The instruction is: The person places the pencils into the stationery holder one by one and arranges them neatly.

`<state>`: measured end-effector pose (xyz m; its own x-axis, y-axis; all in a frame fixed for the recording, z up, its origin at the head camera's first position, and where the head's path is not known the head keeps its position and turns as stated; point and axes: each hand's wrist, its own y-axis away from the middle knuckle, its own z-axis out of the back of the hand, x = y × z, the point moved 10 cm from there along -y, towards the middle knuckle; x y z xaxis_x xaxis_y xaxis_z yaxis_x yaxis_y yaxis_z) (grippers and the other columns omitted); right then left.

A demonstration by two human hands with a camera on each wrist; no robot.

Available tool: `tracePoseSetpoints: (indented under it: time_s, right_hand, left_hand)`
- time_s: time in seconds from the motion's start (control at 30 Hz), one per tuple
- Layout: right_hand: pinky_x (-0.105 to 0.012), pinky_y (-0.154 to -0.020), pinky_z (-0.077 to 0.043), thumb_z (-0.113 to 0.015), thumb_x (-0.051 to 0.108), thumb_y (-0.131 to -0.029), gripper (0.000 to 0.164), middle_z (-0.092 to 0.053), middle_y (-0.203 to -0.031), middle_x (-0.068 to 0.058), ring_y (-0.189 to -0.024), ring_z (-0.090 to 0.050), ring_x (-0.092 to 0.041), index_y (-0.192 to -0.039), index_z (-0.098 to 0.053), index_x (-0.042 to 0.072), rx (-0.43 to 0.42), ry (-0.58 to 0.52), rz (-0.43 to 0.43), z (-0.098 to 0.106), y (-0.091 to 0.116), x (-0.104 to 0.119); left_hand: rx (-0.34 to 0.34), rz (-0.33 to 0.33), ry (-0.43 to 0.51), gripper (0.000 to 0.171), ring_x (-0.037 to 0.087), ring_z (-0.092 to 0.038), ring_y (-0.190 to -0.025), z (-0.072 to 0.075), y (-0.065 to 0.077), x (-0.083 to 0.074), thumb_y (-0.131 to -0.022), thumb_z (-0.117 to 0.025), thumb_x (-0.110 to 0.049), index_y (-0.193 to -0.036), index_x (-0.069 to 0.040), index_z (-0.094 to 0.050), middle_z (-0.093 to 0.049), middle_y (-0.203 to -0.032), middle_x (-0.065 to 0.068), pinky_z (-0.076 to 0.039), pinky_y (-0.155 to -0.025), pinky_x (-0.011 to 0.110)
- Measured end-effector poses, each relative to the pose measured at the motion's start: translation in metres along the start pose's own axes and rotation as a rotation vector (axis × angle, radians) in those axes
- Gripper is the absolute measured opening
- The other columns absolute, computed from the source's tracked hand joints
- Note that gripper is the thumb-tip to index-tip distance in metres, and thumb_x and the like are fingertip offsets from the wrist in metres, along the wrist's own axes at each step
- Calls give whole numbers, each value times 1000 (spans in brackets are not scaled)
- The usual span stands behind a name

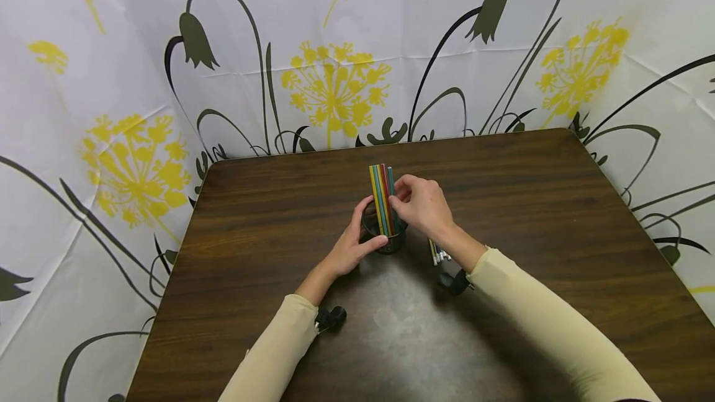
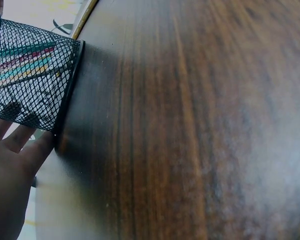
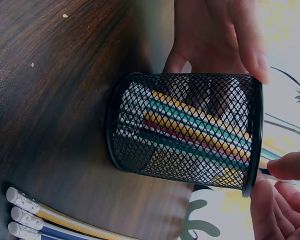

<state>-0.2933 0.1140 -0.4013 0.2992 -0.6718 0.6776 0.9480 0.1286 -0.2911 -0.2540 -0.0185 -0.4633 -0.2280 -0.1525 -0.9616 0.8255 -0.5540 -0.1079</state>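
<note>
A black wire-mesh pencil cup (image 1: 394, 244) stands upright on the table, and its mesh wall (image 3: 190, 125) fills the right wrist view. My left hand (image 1: 347, 252) grips it from the left, thumb near the rim and fingers round the far side; in the left wrist view that hand (image 2: 12, 160) touches the cup (image 2: 65, 90) near its base. Several pencils (image 1: 378, 194) in yellow, teal and red lean inside. Above the rim, my right hand (image 1: 427, 203) pinches a teal pencil (image 1: 390, 174) between thumb and fingers. Its lower end is inside the cup.
Several pencils with white erasers (image 3: 27, 217) lie on the table right of the cup, partly under my right wrist in the head view. The brown wooden table (image 1: 268, 216) ends at a floral curtain (image 1: 335, 30). Black cameras (image 1: 333, 318) are strapped to both wrists.
</note>
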Motion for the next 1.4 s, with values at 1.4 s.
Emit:
tracePoseSetpoints:
  time_s: [1.4]
  right_hand:
    - [-32,-59,-50,-70,22,-91,22,-67,-81,-2,-65,-63,-15,-108,-69,7,206,-58,-120,-8,-15,-13]
  left_hand:
    - [-2,-8,1,80,40,-34,-136,0,-1,0,-96,-57,-2,-156,-12,-6,-27,-151,24,-27,-108,61]
